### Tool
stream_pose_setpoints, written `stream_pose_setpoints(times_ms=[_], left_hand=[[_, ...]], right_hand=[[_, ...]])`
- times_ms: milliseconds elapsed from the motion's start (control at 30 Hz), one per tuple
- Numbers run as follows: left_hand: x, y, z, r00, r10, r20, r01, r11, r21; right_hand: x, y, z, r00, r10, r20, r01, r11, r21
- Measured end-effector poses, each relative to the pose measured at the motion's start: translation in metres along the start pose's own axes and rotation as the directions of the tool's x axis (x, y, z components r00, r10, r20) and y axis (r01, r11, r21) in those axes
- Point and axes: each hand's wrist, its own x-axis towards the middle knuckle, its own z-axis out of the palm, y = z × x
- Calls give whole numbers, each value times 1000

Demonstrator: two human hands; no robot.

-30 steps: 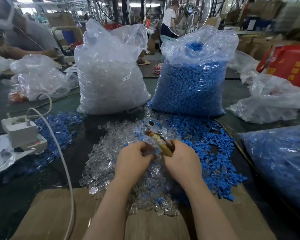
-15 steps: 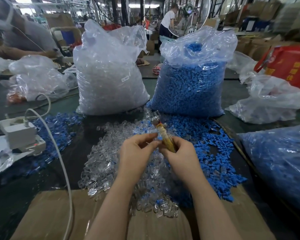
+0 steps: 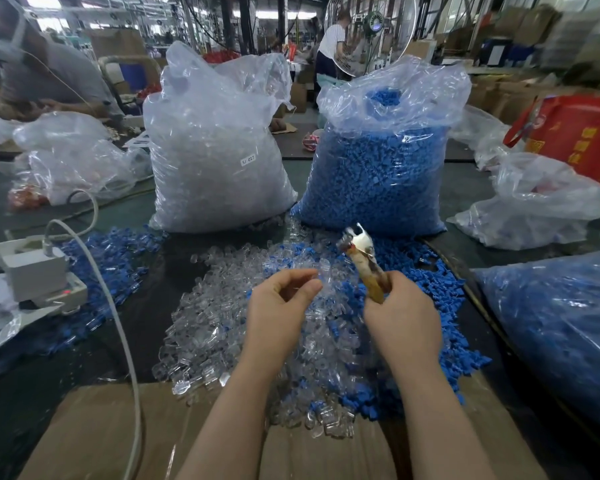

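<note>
Right hand (image 3: pixel 404 320) grips a yellow-handled tool (image 3: pixel 367 264), head tilted upward above the clear plastic pieces (image 3: pixel 222 327) heaped on the surface (image 3: pixel 146 306). Left hand (image 3: pixel 279 306) curled, fingertips together; contents cannot be determined.

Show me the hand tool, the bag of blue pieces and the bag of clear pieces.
Hand tool (image 3: pixel 369 274): head view, yellow handle.
Bag of blue pieces (image 3: pixel 378 181): head view, front middle.
Bag of clear pieces (image 3: pixel 215 181): head view, front middle.
</note>
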Motion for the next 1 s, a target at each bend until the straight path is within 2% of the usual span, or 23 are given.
stream_pose_setpoints(times_ms=[67, 167, 300, 467, 533, 633, 700, 767, 867, 1000], left_hand=[[1, -1, -4, 1000, -20, 13, 20, 1000, 2], [1, -1, -7, 999, -39, 25, 39, 999, -31], [1, 0, -7, 998, -42, 39, 43, 998, -36], [1, 1, -6, 998, -38, 44, 39, 999, -23], [2, 1, -6, 998, -47, 48, 49, 998, -27], [2, 3, -5, 995, -70, 71, 75, 994, -78], [2, 3, -4, 991, -86, 102, 101, 982, -156], [1, 4, -1, 983, -105, 148, 141, 957, -254], [-2, 5, 6, 971, -149, 187, 213, 897, -387], [-3, 5, 9, 970, -172, 169, 231, 865, -445]], right_hand=[[2, 9, -1, 994, 106, -10, -106, 975, -193], [5, 16, 1, 974, 220, 57, -194, 934, -300], [5, 10, 7, 977, 184, 107, -152, 954, -259], [2, 5, 13, 993, 78, 84, -62, 981, -184], [4, 4, 12, 998, 31, 63, -26, 997, -72], [3, -2, 11, 998, -23, 63, 5, 964, 266], [-1, -10, 9, 997, -40, 71, -5, 843, 537], [-6, -18, 7, 994, -76, 79, -7, 672, 740], [-10, -24, 7, 988, -102, 115, -48, 509, 859], [-11, -25, 9, 981, -99, 169, -102, 481, 871]])
